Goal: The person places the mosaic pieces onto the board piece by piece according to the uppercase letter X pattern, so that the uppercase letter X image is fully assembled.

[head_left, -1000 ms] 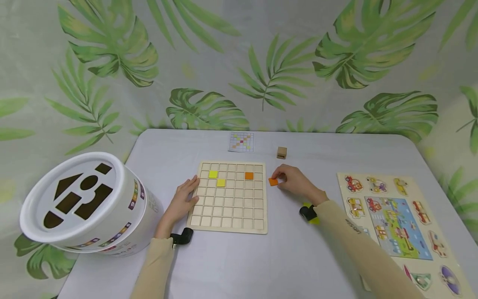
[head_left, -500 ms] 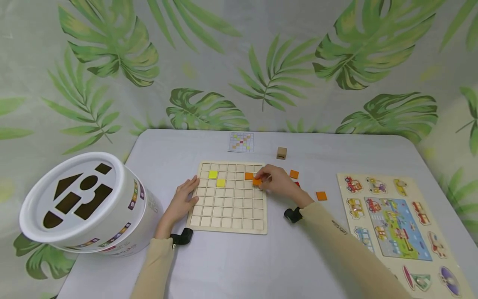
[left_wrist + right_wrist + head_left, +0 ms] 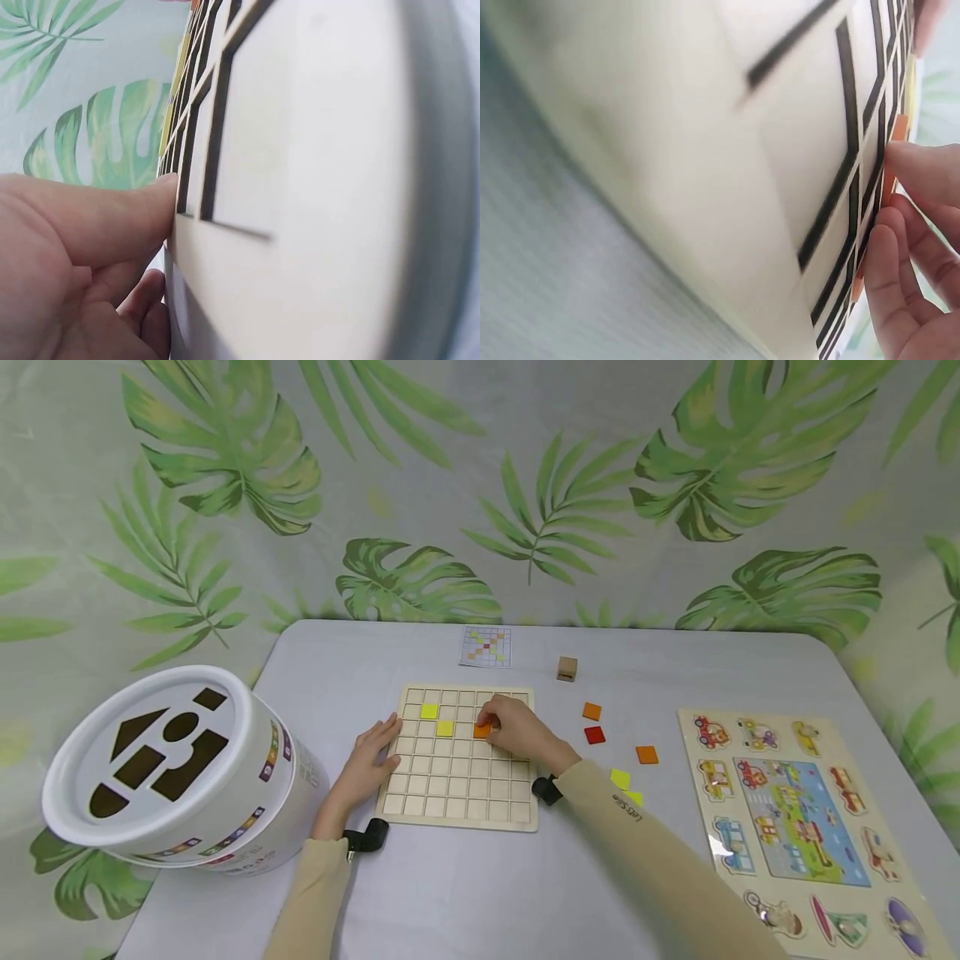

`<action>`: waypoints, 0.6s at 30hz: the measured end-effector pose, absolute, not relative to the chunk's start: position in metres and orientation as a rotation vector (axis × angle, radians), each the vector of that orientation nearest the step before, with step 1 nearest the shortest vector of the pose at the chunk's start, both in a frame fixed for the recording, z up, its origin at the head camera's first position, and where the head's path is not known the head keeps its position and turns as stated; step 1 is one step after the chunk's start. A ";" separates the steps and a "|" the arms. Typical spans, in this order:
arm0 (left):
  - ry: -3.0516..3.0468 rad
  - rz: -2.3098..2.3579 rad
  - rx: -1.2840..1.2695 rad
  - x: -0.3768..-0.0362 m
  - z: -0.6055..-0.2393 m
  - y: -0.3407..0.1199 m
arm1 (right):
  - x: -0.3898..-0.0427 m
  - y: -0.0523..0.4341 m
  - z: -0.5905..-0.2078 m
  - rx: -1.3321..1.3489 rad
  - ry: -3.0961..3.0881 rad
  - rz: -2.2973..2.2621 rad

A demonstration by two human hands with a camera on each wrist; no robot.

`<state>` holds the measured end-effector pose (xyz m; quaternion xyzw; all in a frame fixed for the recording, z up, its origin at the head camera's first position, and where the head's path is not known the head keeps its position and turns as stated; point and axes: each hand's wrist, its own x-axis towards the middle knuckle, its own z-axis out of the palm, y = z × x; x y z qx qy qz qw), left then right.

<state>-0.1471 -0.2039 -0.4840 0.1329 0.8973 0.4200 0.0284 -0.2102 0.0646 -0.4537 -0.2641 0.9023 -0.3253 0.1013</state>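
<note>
A wooden grid board (image 3: pixel 457 822) lies on the table with two yellow tiles (image 3: pixel 437 720) in its upper left cells. My left hand (image 3: pixel 365 762) rests along the board's left edge, its thumb (image 3: pixel 135 217) touching the frame in the left wrist view. Over the upper right part of the board, my right hand (image 3: pixel 517 727) pinches an orange square tile (image 3: pixel 482 731) between thumb and fingers at a cell. The right wrist view shows this orange tile (image 3: pixel 890 176) at the fingertips and another orange tile (image 3: pixel 857 289) lower on the board, which the hand hides in the head view.
Right of the board lie two orange tiles (image 3: pixel 647 755), a red tile (image 3: pixel 595 735) and yellow tiles (image 3: pixel 619 778). A pattern card (image 3: pixel 485 647) and a small wooden block (image 3: pixel 567 669) sit behind. A white bucket (image 3: pixel 277 793) stands left, a picture puzzle (image 3: pixel 817 893) right.
My right hand has carried the orange tile leftward from beside the board to a cell on it. The loose tiles at right have come into view. The left hand has stayed put.
</note>
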 end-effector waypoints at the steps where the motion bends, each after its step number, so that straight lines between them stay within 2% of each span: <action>1: 2.771 1.293 0.409 -0.147 -0.484 -0.204 | -0.210 0.064 -0.454 -0.773 2.672 -0.952; 10: 2.786 1.284 0.430 -0.147 -0.484 -0.204 | -0.206 0.080 -0.452 -0.764 2.656 -1.048; 18: 2.767 1.286 0.416 -0.146 -0.480 -0.203 | -0.201 0.150 -0.441 -0.613 2.643 -1.257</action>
